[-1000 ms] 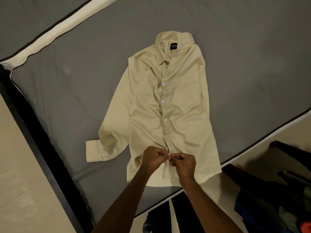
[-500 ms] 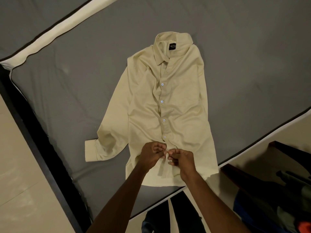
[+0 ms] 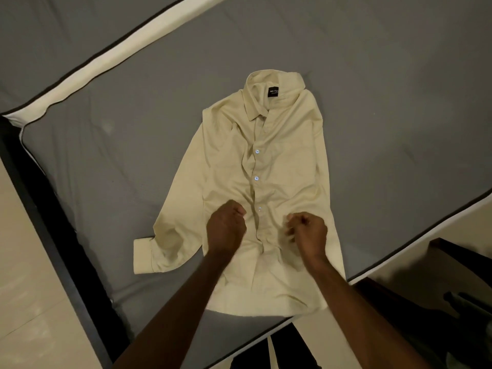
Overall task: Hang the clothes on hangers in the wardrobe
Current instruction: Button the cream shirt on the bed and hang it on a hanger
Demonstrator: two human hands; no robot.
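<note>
Fingers [image 3: 239, 209] of the left hand [image 3: 225, 228] are curling into a loose fist just left of the button placket, at lower centre of the frame; whether they are pinching any cloth cannot be told, since the knuckles are hiding the fingertips. The right hand [image 3: 308, 234] is sitting at the same height on the other side of the placket, its fingers bent inward and blurred, so its hold on the fabric cannot be told either. Both hands are lying over the lower front of the shirt [image 3: 266, 182], well apart from each other, with the placket showing between them. This cream long-sleeved shirt is lying flat, front side up, on the grey mattress [image 3: 133, 155] in the centre of the frame, collar [image 3: 274, 95] pointing toward the top of the frame and hem reaching the near edge of the bed. A black label [image 3: 273, 91] is showing inside the collar. Three pale buttons [image 3: 256, 178] are showing fastened down the placket above the hands. One sleeve is running down the left side of the shirt body, its cuff [image 3: 143, 255] folding outward at lower left centre. A cream band with dark piping [image 3: 127, 51] is crossing the upper left of the frame. A dark bed frame [image 3: 53, 222] is bordering the mattress at left, beside pale floor tiles [image 3: 24, 302].
</note>
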